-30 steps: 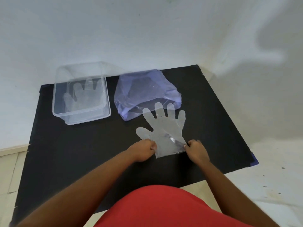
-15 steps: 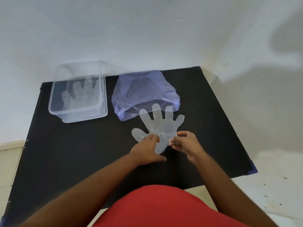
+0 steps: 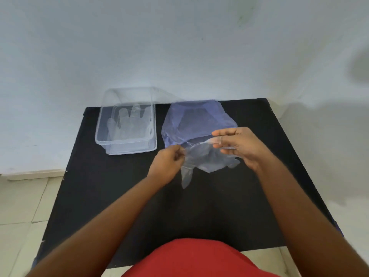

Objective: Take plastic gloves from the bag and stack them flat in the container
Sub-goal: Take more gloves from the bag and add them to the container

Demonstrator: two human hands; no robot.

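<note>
Both hands hold one clear plastic glove (image 3: 207, 159) up off the black table (image 3: 111, 188), in front of the bluish plastic bag (image 3: 197, 120): left hand (image 3: 166, 166) pinches its left edge w/ fingertips closed on the film, right hand (image 3: 239, 145) pinches the right edge btwn thumb & fingers, other fingers loosely spread. Glove hangs crumpled, one finger drooping down. Clear container (image 3: 127, 124) sits left of the bag w/ gloves lying flat inside.
</note>
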